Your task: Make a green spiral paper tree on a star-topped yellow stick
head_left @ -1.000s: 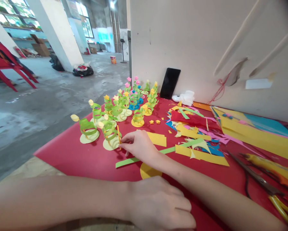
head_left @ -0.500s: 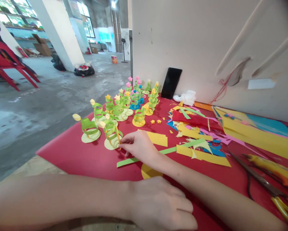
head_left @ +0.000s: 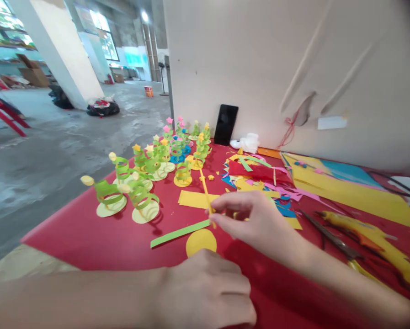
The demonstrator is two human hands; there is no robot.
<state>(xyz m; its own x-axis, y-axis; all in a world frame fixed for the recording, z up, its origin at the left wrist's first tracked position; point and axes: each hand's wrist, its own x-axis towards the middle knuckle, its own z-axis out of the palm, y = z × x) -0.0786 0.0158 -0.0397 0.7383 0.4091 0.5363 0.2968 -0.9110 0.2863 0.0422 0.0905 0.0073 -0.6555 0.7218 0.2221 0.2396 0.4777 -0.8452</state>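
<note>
Right hand (head_left: 256, 222) drawn back from paper tree (head_left: 143, 201), fingers (head_left: 220, 210) pinching yellow strip (head_left: 205, 189) near its lower end

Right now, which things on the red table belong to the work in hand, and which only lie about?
In hand: thin yellow paper stick, pinched in the right hand; yellow paper disc; long green paper strip; green spiral paper trees.
Lying about: black phone; yellow glue gun; metal scissors; coloured paper scraps.

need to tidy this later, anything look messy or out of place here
Yes: a jumbled heap of cut paper scraps sprawls across the middle of the table, colours mixed, pieces overlapping. The paper trees stand upright in tidy rows. The right hand pinches a yellow strip.
</note>
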